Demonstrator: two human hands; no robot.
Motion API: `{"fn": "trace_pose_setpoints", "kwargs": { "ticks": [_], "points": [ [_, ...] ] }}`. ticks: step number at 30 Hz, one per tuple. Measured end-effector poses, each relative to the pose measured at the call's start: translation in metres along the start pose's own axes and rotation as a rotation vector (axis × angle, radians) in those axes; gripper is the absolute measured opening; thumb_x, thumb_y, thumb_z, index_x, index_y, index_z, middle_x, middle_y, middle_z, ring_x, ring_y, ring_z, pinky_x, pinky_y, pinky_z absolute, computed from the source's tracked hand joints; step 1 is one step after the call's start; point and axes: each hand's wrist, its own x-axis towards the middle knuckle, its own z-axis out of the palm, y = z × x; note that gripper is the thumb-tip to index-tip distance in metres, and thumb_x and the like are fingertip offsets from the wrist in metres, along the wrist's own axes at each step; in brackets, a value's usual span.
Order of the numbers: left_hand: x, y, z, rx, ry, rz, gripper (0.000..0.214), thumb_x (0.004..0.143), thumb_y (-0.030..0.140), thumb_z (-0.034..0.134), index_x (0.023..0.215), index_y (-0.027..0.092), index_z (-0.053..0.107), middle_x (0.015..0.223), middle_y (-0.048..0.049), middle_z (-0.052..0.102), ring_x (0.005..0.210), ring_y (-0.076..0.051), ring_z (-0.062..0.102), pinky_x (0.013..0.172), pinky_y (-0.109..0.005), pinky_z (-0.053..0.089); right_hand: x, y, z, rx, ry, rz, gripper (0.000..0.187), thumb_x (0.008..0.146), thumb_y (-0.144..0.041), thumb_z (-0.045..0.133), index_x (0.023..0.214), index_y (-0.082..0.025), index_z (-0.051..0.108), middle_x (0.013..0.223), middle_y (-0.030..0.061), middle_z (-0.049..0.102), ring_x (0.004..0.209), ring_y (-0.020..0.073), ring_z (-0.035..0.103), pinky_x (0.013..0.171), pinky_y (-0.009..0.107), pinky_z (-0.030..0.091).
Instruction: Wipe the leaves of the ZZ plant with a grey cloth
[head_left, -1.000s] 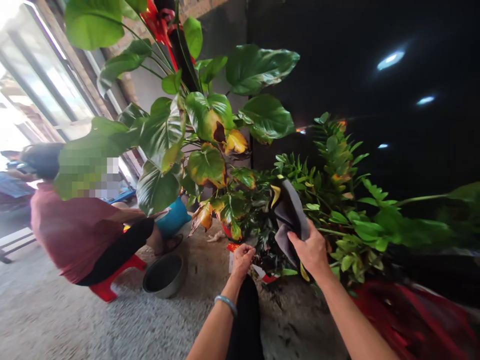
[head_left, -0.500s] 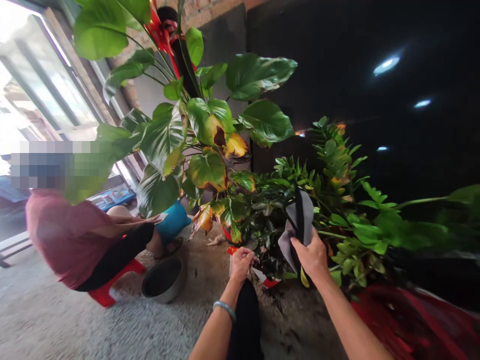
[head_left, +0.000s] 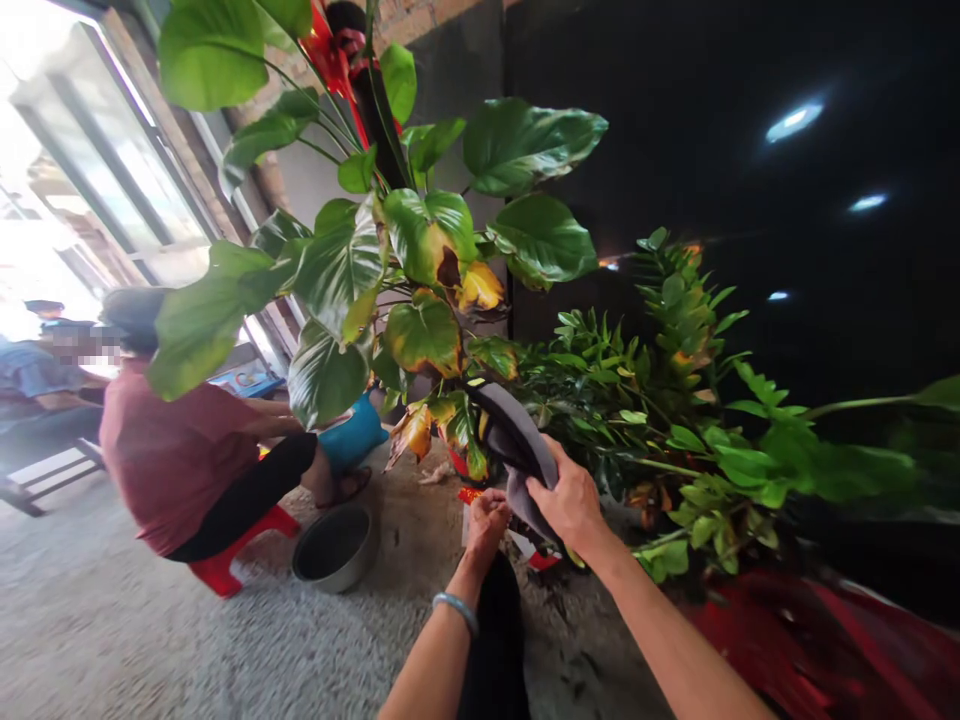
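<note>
My right hand (head_left: 571,508) grips a grey-and-black folded cloth item (head_left: 517,430), whose exact kind I cannot make out. Its far end reaches up to the yellowing lower leaves (head_left: 472,440) of a tall potted plant. Beside it, my left hand (head_left: 487,522) has its fingers curled together, a bracelet on the wrist. Whatever lies in those fingers is too small to name. A red-and-white thing (head_left: 541,560) shows past the left hand, partly hidden, low by the ground. Dense green foliage (head_left: 592,385) stands just beyond my right hand.
To the left, a person in a pink shirt (head_left: 176,440) sits on a red stool (head_left: 221,565). A grey basin (head_left: 334,550) stands on the concrete floor. Another person (head_left: 45,375) sits farther back. Red sheeting (head_left: 817,650) lies at lower right, below a dark glossy wall (head_left: 712,120).
My right hand has swung left with the grey-and-black item, from in front of the foliage to beside the yellowing leaves. My left hand stays nearly in place. The view has shifted slightly.
</note>
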Motion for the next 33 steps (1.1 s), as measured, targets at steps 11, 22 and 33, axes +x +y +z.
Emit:
{"fn": "trace_pose_setpoints", "kwargs": {
  "ticks": [11,22,33],
  "points": [
    [-0.006,0.014,0.004,-0.083,0.029,0.001,0.005,0.050,0.021,0.056,0.048,0.018,0.052,0.039,0.0043,0.052,0.037,-0.008,0.042,0.039,-0.019,0.031,-0.052,0.048,-0.019,0.234,0.111,0.079,0.051,0.061,-0.027,0.056,0.109,-0.018,0.064,0.104,0.0075,0.071,0.097,0.0267,0.064,0.086,0.036,0.049],
    [-0.010,0.022,0.003,-0.106,0.084,-0.012,0.008,0.050,0.021,0.061,0.052,0.017,0.054,0.034,0.0021,0.052,0.031,-0.007,0.038,0.037,-0.018,0.027,-0.074,0.081,0.007,0.136,-0.033,0.260,0.036,0.057,-0.026,0.052,0.090,-0.021,0.067,0.081,0.0070,0.074,0.080,0.0281,0.067,0.076,0.036,0.050],
    [-0.147,0.037,0.017,-0.278,-0.094,-0.027,0.049,0.057,0.036,0.077,0.102,0.020,0.070,0.102,-0.0094,0.069,0.097,-0.025,0.060,0.081,-0.029,0.048,-0.105,0.089,-0.011,-0.198,0.283,0.171,0.058,0.066,-0.033,0.050,0.120,-0.014,0.050,0.099,0.0155,0.067,0.092,0.0333,0.064,0.079,0.044,0.049]
  ]
}}
